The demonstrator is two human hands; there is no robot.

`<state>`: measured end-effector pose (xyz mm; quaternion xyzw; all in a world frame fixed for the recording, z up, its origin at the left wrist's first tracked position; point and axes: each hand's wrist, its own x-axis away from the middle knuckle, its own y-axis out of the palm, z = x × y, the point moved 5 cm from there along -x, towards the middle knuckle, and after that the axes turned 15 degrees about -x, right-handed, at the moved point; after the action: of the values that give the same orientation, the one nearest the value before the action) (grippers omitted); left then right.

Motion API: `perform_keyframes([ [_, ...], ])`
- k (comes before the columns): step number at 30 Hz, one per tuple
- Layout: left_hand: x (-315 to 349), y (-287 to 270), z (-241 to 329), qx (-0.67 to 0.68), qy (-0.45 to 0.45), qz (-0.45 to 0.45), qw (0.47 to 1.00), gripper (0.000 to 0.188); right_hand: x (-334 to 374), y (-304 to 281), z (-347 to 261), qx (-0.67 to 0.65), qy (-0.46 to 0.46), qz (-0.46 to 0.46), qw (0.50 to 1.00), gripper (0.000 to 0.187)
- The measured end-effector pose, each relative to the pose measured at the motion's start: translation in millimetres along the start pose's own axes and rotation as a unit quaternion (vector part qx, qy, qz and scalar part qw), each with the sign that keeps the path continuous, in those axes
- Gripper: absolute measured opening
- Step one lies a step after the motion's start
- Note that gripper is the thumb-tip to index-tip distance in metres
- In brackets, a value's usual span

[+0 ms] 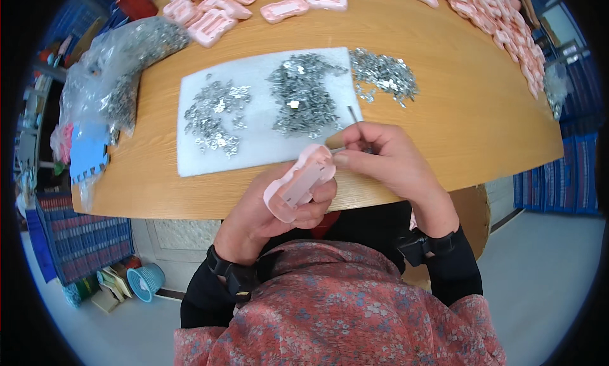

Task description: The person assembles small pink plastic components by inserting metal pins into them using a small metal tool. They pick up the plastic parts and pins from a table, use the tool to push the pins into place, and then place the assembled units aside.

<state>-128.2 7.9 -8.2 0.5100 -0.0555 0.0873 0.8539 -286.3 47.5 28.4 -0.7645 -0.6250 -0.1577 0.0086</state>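
My left hand [254, 204] is wrapped round a pink plastic shell [303, 185], tilted with its hollow side up. Inside the shell are small slots and raised edges. At the shell's upper end, the thumb and forefinger of my right hand [387, 159] are pinched together. A thin dark metal tool [353, 114] lies between the fingers of that hand, one end sticking out toward the table; I cannot tell its exact kind. Whether the fingertips also hold a small part is hidden. Beyond both hands, small silvery metal pieces [304, 96] lie heaped on a white foam sheet [254, 151].
More metal pieces [386, 74] lie right of the sheet on the wooden table [457, 112]. Clear plastic bags [101, 74] of metal pieces stand at the left. Pink shells [212, 26] lie along the far edge, piled at the far right. A blue basket [146, 281] stands on the floor.
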Motion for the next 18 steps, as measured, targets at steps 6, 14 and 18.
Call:
perform_keyframes([
  [6, 23, 2, 14, -0.097, 0.012, 0.065, 0.993, 0.053, -14, 17, -21, 0.115, -0.072, 0.009, 0.991, 0.019],
  [14, 79, -13, 27, -0.135, 0.098, 0.184, 0.969, 0.055, -64, 102, -32, 0.405, -0.236, -0.080, 0.880, 0.012],
  [18, 98, -28, 25, -0.114, 0.119, 0.142, 0.976, 0.052, -85, 125, -24, 0.495, -0.238, -0.075, 0.832, 0.013],
])
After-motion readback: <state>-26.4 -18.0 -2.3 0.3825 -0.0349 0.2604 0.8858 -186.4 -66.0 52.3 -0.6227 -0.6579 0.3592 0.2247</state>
